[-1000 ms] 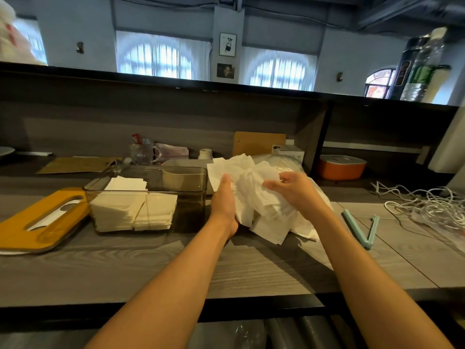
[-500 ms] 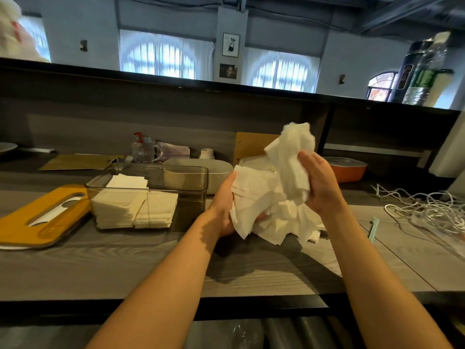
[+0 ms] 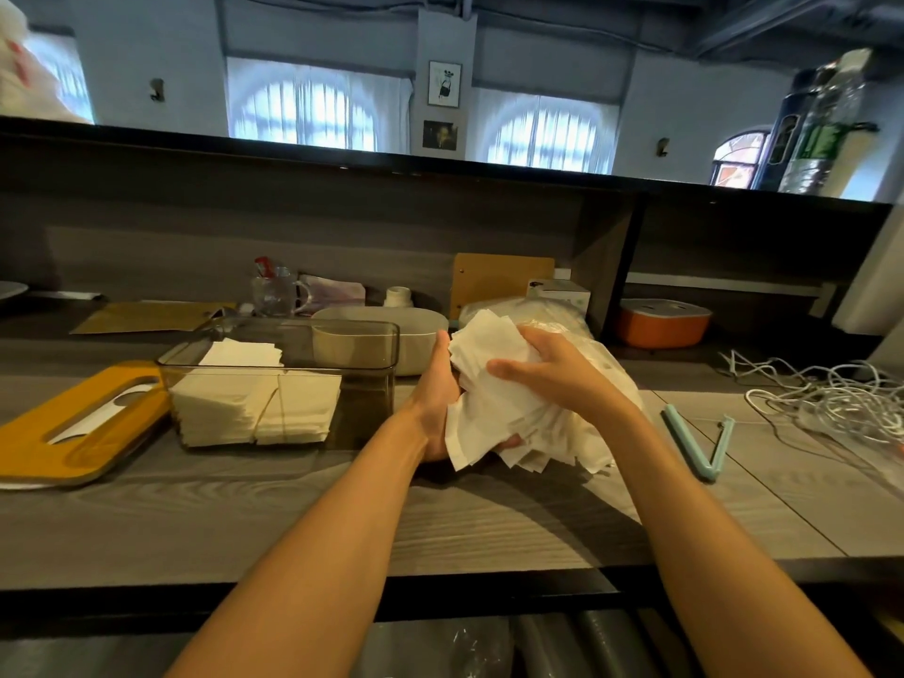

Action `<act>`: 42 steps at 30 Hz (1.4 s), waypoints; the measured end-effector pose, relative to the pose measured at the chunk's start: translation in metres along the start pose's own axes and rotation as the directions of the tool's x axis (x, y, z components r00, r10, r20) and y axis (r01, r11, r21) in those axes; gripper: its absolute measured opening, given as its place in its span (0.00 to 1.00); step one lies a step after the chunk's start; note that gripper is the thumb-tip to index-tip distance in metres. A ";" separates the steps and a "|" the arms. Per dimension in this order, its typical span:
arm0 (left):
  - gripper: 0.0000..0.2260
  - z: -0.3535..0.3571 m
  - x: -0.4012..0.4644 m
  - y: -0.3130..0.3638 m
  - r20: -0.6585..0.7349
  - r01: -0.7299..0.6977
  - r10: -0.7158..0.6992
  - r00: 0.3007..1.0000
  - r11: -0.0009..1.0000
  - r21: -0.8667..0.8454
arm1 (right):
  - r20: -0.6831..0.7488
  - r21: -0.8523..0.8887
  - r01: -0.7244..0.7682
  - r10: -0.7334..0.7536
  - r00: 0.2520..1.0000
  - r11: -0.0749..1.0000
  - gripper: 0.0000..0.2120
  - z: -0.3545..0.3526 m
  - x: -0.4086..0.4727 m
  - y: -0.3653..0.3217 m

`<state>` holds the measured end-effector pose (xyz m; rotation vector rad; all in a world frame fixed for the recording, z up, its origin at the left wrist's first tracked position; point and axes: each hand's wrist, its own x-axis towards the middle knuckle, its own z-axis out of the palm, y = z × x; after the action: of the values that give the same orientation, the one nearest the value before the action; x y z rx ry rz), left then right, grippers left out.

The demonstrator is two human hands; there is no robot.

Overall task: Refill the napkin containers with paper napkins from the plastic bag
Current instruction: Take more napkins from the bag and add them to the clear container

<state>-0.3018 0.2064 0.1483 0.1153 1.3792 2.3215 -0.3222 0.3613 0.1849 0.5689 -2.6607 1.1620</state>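
A loose bundle of white paper napkins (image 3: pixel 494 408) is held between both hands above the counter. My left hand (image 3: pixel 435 398) supports it from the left and underneath. My right hand (image 3: pixel 548 369) grips it from the top right, fingers curled over the sheets. The clear plastic bag (image 3: pixel 606 364) lies just behind and under the bundle, mostly hidden. To the left stands a clear smoky napkin container (image 3: pixel 372 384), its left half filled with two stacks of napkins (image 3: pixel 254 403). Its orange lid (image 3: pixel 54 442) lies beside it on the left.
A second grey container (image 3: pixel 420 325) sits behind the clear one. An orange-based box (image 3: pixel 660 323) stands on the right shelf. A light blue clip (image 3: pixel 699 442) and tangled white cables (image 3: pixel 831 398) lie at right. A glass mug (image 3: pixel 276 293) stands at the back.
My right hand, which had lifted a clump of napkins high, has come back down and pressed it onto the bundle held by my left hand.
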 end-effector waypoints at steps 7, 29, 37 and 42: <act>0.40 -0.002 0.003 -0.002 0.040 0.036 -0.034 0.999 0.999 -0.037 | 0.068 0.119 -0.032 0.024 0.997 0.992 0.12 -0.004 0.002 0.004; 0.08 0.013 -0.012 0.003 -0.048 -0.022 0.022 0.999 1.000 0.000 | -0.025 0.701 -0.213 0.323 0.946 0.680 0.15 -0.007 0.002 0.008; 0.09 0.013 -0.011 0.002 -0.077 -0.093 0.101 0.992 0.990 0.109 | 0.073 0.654 -0.325 0.371 0.926 0.684 0.14 -0.012 -0.002 0.006; 0.08 0.011 -0.008 0.002 -0.158 -0.140 0.150 0.976 0.988 0.071 | -0.085 0.751 -0.217 0.416 0.905 0.624 0.21 -0.008 0.005 0.010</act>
<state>-0.2923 0.2116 0.1566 0.0452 1.5677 2.4567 -0.3308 0.3724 0.1851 -0.0032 -2.0317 2.2655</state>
